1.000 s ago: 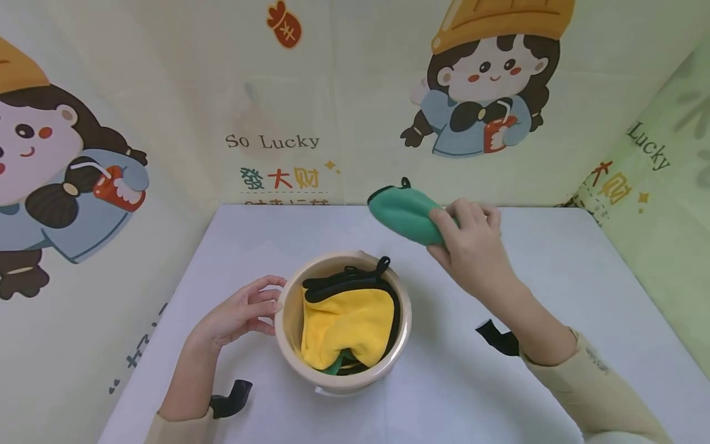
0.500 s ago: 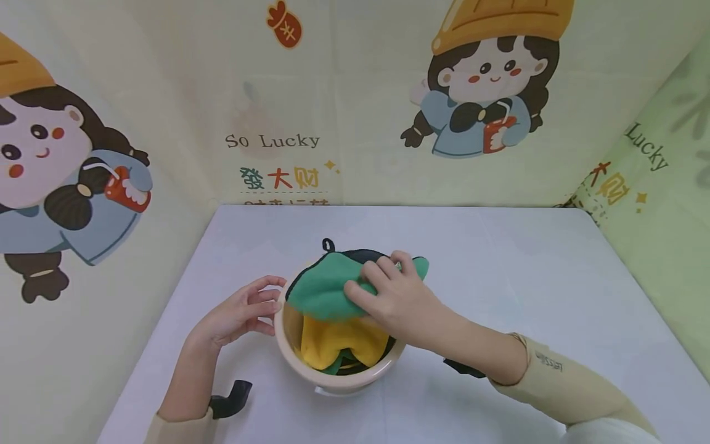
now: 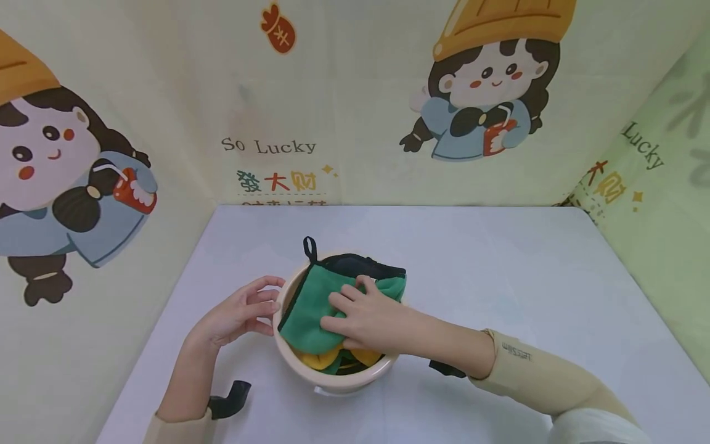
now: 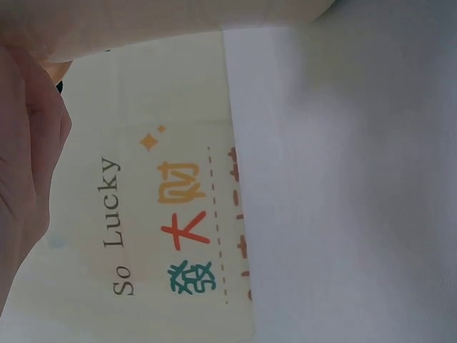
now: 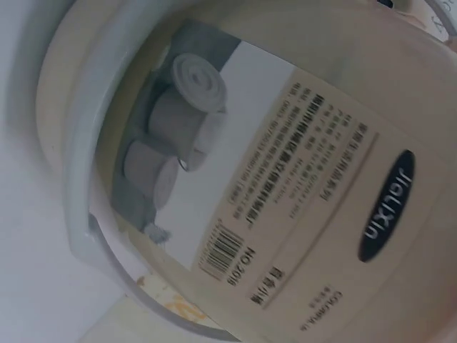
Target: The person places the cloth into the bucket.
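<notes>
A beige bucket [image 3: 338, 383] stands on the white table. My right hand [image 3: 368, 317] is over its mouth, bent fingers gripping a folded green cleaning cloth [image 3: 313, 302] with black edging and a black hanging loop. Beneath it shows a yellow cloth [image 3: 316, 359], largely covered. My left hand [image 3: 244, 311] rests its loosely extended fingers against the bucket's left side. The left wrist view has part of this hand [image 4: 32, 143] beside the bucket's pale wall [image 4: 164, 25]. Filling the right wrist view is the bucket's side with a printed label [image 5: 285, 193]; the right hand is out of that view.
A pale carrying handle [image 5: 86, 143] hangs at the bucket's side. The white table [image 3: 499, 265] reaches back to a cartoon-printed backdrop [image 3: 360, 123]. Black straps [image 3: 230, 401] stick out at the wrists.
My right hand has carried the green cloth from the back right leftward and down into the bucket, covering most of the yellow cloth. The left hand has stayed at the bucket's side.
</notes>
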Motion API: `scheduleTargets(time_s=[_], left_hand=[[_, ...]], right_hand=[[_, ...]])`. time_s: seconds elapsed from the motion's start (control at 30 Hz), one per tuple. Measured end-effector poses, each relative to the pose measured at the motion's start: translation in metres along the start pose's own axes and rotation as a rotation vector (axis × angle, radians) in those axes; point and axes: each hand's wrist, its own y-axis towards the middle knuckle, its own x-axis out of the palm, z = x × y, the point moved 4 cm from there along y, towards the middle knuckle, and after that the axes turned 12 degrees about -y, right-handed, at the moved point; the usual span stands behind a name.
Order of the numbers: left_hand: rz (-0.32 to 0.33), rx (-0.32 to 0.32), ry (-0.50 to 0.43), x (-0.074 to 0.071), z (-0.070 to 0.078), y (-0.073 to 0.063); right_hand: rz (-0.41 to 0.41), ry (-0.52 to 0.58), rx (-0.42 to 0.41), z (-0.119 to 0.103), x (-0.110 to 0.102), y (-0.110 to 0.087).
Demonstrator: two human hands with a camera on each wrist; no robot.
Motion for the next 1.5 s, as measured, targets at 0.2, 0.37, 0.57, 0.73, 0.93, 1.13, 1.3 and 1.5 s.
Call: scheduleTargets(time_s=[0.2,0.37,0.57,0.73,0.93,1.13,1.3,1.5], left_hand=[[0.0,0.007,-0.005,0.0,0.001,-0.001],[-0.035,0.025,-0.03,0.001,0.001,-0.001],[-0.058,0.035,-0.042,0.001,0.001,-0.002],[-0.047,0.035,-0.027,0.0,0.001,-0.002],[-0.039,0.036,-0.012,0.001,0.002,-0.003],[-0.029,0.04,0.01,0.0,0.001,-0.003],[0.015,0.037,0.134,-0.001,0.003,-0.004],[0.086,0.026,0.429,-0.003,0.02,-0.006]], right_hand=[[-0.187,0.017,-0.042,-0.004,0.011,0.007],[-0.252,0.025,-0.062,-0.007,0.016,0.011],[-0.339,0.061,-0.1,-0.01,0.023,0.014],[-0.445,0.084,-0.136,-0.013,0.029,0.014],[-0.477,0.128,-0.132,-0.012,0.03,0.015],[-0.492,0.245,-0.113,-0.005,0.022,0.011],[-0.461,0.377,-0.124,0.004,0.006,0.003],[-0.355,0.583,-0.051,0.043,-0.028,-0.024]])
